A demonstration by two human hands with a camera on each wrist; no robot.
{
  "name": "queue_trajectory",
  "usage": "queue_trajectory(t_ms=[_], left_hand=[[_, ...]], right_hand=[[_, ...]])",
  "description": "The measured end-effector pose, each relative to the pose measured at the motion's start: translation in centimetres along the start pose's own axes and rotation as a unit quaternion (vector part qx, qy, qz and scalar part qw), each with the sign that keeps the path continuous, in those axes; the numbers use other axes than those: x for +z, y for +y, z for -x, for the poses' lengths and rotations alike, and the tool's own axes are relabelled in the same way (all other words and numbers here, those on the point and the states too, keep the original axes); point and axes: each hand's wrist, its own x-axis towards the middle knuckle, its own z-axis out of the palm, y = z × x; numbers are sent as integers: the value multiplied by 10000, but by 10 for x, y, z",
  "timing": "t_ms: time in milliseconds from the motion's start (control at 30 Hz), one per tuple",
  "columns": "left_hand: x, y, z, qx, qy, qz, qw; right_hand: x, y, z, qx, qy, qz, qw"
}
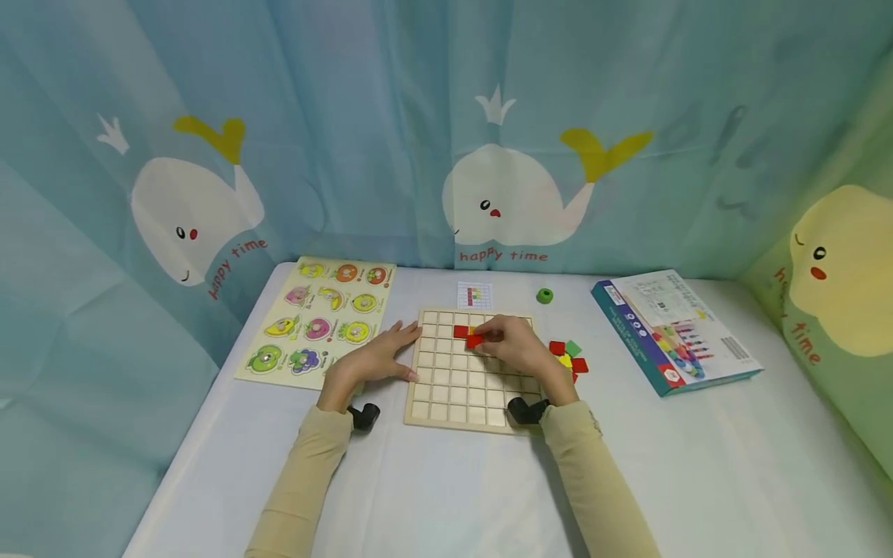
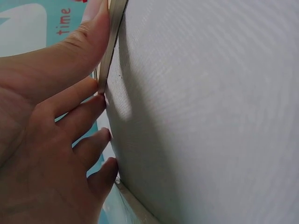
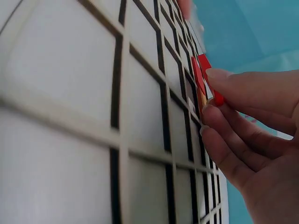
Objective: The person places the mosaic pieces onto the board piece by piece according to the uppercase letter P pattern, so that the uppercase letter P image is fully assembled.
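Observation:
A wooden grid board [image 1: 446, 380] lies flat on the table, divided into square cells. My right hand [image 1: 515, 345] is over its upper part and pinches a red square tile [image 1: 474, 341] between thumb and fingers. In the right wrist view that tile [image 3: 211, 79] stands tilted above the grid. A second red tile [image 1: 461, 332] sits in a cell just left of it, and a bit of orange or yellow shows beside the fingers. At the board's left edge my left hand [image 1: 377, 356] rests with fingers extended, thumb and fingertips touching the rim in the left wrist view.
Loose red, green and yellow tiles [image 1: 579, 365] lie right of the board. Behind it are a small pattern card [image 1: 475, 295] and a green bead [image 1: 545, 296]. A fruit puzzle board [image 1: 317, 310] lies left, a flat box [image 1: 677, 333] right. A whale-print curtain [image 1: 391, 155] hangs behind.

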Motion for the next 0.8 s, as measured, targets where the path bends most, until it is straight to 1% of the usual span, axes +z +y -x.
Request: queue_trajectory(t_ms=[167, 267, 400, 633, 800], left_hand=[[0, 1, 0, -27, 83, -13, 10000], [0, 1, 0, -28, 47, -6, 10000], [-1, 2, 1, -38, 39, -27, 10000], [-1, 4, 1, -85, 28, 7, 10000], [-1, 5, 3, -14, 36, 6, 10000]], right_hand=[[6, -4, -5, -51, -134, -82, 9999], [9, -7, -7, -39, -207, -48, 9998], [12, -13, -10, -73, -241, 95, 9996], [16, -17, -13, -210, -283, 587, 9976], [19, -18, -12, -270, -185, 671, 9972]])
